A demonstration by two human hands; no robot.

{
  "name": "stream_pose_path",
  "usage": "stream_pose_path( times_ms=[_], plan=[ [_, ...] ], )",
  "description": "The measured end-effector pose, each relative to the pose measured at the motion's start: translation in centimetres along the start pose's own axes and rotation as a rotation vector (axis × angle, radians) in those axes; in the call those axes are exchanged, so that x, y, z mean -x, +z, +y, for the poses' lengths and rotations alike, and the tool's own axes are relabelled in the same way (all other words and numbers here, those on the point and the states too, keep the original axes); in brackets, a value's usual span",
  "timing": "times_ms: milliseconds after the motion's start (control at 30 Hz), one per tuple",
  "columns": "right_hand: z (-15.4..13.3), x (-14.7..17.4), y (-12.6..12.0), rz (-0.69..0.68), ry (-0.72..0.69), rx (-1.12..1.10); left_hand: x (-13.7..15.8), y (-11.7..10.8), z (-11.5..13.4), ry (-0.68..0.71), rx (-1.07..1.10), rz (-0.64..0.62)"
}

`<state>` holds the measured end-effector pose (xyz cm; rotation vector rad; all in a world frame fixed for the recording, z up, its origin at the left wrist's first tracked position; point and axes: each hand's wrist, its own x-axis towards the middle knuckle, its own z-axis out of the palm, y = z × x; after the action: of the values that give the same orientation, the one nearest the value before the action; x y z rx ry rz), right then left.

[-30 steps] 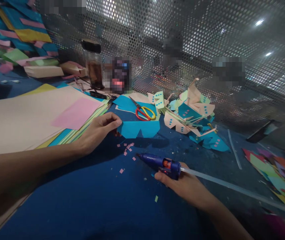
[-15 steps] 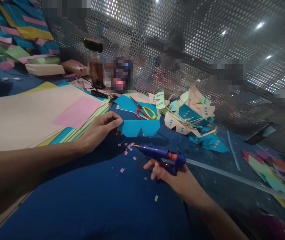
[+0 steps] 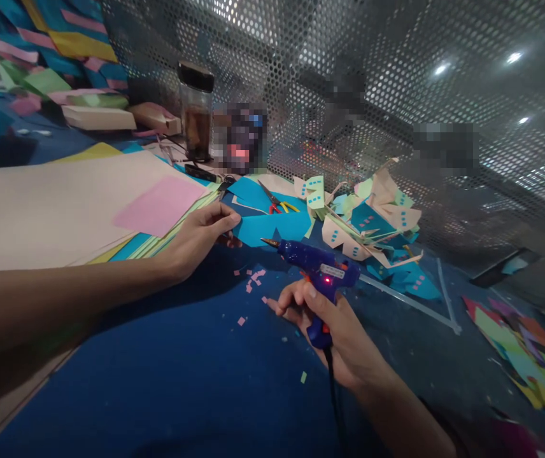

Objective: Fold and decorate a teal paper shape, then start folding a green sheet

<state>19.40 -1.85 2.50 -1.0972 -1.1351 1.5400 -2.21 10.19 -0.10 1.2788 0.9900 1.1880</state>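
Note:
Between thumb and fingers, my left hand (image 3: pixel 210 238) pinches one end of a blue paper cutout (image 3: pixel 291 226) with a notch in its lower edge. My right hand (image 3: pixel 330 324) is wrapped round the handle of a blue hot glue gun (image 3: pixel 323 264), whose red light is lit. The gun's metal nozzle points left, in front of the cutout's lower edge; whether it touches cannot be told. A clear glue stick (image 3: pixel 406 299) sticks out of its back. Small pink paper squares (image 3: pixel 254 278) lie on the blue table below.
Scissors (image 3: pixel 279 202) with red and yellow handles lie behind the cutout. Folded paper pieces (image 3: pixel 372 219) are piled right of them. Large paper sheets (image 3: pixel 53 210) are stacked left, near a lidded jar (image 3: pixel 197 114). Coloured paper (image 3: pixel 516 343) lies far right; a perforated metal panel (image 3: pixel 291 70) stands behind.
The glue gun has risen and tilted more upright, its nozzle now up at the blue cutout. My left hand still holds the cutout. The whole view has shifted slightly.

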Motion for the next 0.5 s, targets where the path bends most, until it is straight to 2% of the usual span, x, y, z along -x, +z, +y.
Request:
stream_pose_path(
  times_ms=[133, 333, 500],
  plan=[
    [0.08, 0.22, 0.26, 0.035, -0.002, -0.013, 0.08, 0.12, 0.13, -0.007, -0.007, 0.016],
    [0.34, -0.17, 0.42, 0.017, -0.006, -0.019, 0.07, 0.08, 0.04, 0.015, -0.004, 0.002],
    [0.21, -0.07, 0.36, 0.015, -0.040, 0.080, 0.00, -0.01, -0.12, 0.019, -0.006, -0.009]
  ],
)
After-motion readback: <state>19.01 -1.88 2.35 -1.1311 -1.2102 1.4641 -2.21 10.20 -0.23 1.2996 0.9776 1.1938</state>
